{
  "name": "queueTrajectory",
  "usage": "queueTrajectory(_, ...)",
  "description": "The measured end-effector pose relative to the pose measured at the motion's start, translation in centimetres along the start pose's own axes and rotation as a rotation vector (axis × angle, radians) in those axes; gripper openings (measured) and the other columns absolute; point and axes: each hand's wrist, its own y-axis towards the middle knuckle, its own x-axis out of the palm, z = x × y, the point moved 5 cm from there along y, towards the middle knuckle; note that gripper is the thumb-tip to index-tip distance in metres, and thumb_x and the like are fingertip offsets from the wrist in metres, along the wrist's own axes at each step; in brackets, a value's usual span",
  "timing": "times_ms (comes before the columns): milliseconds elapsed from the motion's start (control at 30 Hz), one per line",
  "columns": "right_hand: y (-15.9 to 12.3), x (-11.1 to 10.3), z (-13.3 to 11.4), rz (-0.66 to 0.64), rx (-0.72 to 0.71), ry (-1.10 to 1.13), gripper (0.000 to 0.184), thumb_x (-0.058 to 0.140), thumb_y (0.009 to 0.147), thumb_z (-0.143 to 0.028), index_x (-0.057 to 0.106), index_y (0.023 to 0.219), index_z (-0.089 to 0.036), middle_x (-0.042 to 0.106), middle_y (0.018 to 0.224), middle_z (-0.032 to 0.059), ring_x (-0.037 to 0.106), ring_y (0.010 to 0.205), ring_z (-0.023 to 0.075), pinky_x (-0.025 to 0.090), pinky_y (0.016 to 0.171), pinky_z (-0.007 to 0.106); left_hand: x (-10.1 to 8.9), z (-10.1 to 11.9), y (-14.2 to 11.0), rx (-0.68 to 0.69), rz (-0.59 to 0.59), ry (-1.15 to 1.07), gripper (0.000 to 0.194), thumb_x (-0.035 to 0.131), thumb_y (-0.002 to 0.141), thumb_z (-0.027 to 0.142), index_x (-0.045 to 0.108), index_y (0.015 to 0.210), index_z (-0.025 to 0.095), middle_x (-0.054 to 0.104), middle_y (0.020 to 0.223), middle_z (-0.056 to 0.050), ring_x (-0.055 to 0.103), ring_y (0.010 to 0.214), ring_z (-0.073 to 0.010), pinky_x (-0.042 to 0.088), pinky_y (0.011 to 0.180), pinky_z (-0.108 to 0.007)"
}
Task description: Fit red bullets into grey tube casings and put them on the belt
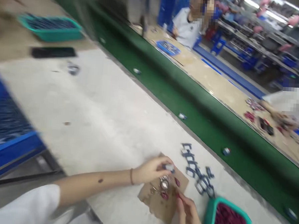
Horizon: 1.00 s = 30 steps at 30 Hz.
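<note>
My left hand [152, 170] is closed on a small grey-and-white part [169, 167] above a piece of brown cardboard [168, 211]. The fingers of my right hand [190, 214] are pinched together at the cardboard's right edge; a speck of dark red shows at their tips, too blurred to name. Small shiny metal pieces [164, 184] and a few dark red bits [164, 195] lie on the cardboard between the hands. Just beyond them, several blue-grey frame-shaped parts [191, 166] are spread on the white tabletop [94, 112].
A teal basket [210, 212] of dark red pieces stands right of my right hand. Past the table runs a green conveyor belt [160, 92] carrying small parts. Another teal basket [58, 35] and a black flat object [53, 52] lie far left. Co-workers sit across the belt.
</note>
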Motion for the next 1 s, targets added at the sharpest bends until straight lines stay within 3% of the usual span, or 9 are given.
queueTrajectory(100, -1.0, -0.4, -0.7, 0.017, -0.057, 0.001, 0.022, 0.056, 0.089, -0.038, 0.069, 0.082, -0.021, 0.076, 0.076, 0.0062, 0.073, 0.068, 0.0228, 0.059, 0.06, 0.03, 0.1, 0.1, -0.5, -0.014, -0.016, 0.071, 0.028, 0.064, 0.085, 0.04, 0.059, 0.102, 0.018, 0.065, 0.107, -0.009, 0.061, 0.102, -0.0231, 0.048, 0.09, -0.034)
queueTrajectory(233, -0.7, 0.8, -3.1, -0.024, -0.204, -0.035, 0.019, 0.049, 0.094, -0.026, 0.065, 0.086, -0.021, 0.073, 0.074, 0.004, 0.07, 0.065, 0.0184, 0.056, 0.059, 0.026, 0.3, 0.4, -0.9, 0.0, -0.032, 0.239, 0.023, 0.057, 0.089, 0.035, 0.061, 0.105, 0.019, 0.068, 0.106, -0.01, 0.063, 0.099, -0.0245, 0.051, 0.087, -0.035)
queueTrajectory(467, 0.7, 3.6, -4.4, -0.161, -0.426, -0.197, 0.027, 0.036, 0.101, -0.023, 0.06, 0.088, -0.02, 0.068, 0.073, 0.0049, 0.066, 0.066, 0.0182, 0.054, 0.06, 0.028, -0.3, 0.5, -1.1, 0.027, 0.055, 0.342, 0.021, 0.054, 0.089, 0.032, 0.064, 0.103, 0.02, 0.07, 0.1, -0.007, 0.065, 0.089, -0.0224, 0.053, 0.081, -0.032)
queueTrajectory(667, 0.7, 4.1, -4.5, -0.201, -0.442, -0.276, 0.03, 0.033, 0.102, -0.022, 0.059, 0.087, -0.02, 0.067, 0.072, 0.0056, 0.064, 0.065, 0.0186, 0.052, 0.058, 0.028, -0.4, 0.3, -1.1, -0.055, 0.062, 0.214, 0.025, 0.057, 0.088, 0.037, 0.06, 0.106, 0.021, 0.065, 0.091, -0.005, 0.062, 0.076, -0.0182, 0.053, 0.071, -0.03)
queueTrajectory(800, 0.7, 4.0, -4.5, -0.197, -0.396, -0.277, 0.029, 0.033, 0.101, -0.023, 0.059, 0.087, -0.021, 0.066, 0.072, 0.0051, 0.064, 0.064, 0.0184, 0.051, 0.058, 0.028, -0.2, 0.1, -1.1, -0.098, 0.043, 0.109, 0.026, 0.064, 0.084, 0.039, 0.057, 0.102, 0.02, 0.061, 0.095, -0.005, 0.061, 0.081, -0.0182, 0.052, 0.074, -0.03)
queueTrajectory(1000, 1.2, 3.8, -4.0, -0.249, -0.25, -0.064, 0.021, 0.038, 0.101, -0.023, 0.056, 0.089, -0.02, 0.068, 0.078, 0.004, 0.066, 0.063, 0.0141, 0.053, 0.058, 0.023, 0.3, -0.2, -1.0, -0.153, -0.019, 0.018, 0.028, 0.064, 0.084, 0.04, 0.052, 0.1, 0.02, 0.058, 0.089, -0.003, 0.059, 0.072, -0.0141, 0.051, 0.067, -0.027)
